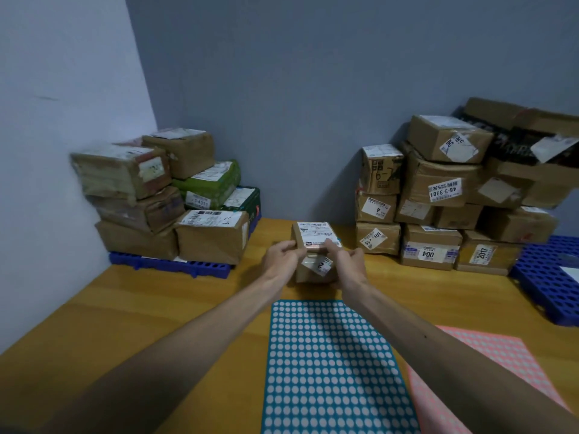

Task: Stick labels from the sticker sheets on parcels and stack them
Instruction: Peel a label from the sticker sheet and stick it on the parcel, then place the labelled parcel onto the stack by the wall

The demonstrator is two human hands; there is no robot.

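A small brown parcel is grasped from both sides: the left hand is curled round its left edge and the right hand round its right edge, with fingers laid over the top near rim. A white shipping label is seen on the top face just beyond the fingertips, and a smaller label is seen on the near face, between the two hands. Whether the parcel is lifted off the wooden table or rested on it cannot be told.

Directly below the grip, nearer the person, a teal sticker sheet is laid flat between the forearms; a pink sticker sheet is laid beside it, under the right forearm. Well to the left of the grip, a stack of parcels is piled on a blue pallet against the wall. To the right of the grip, a larger pile of parcels is stood on the table, with a second blue pallet beyond it.
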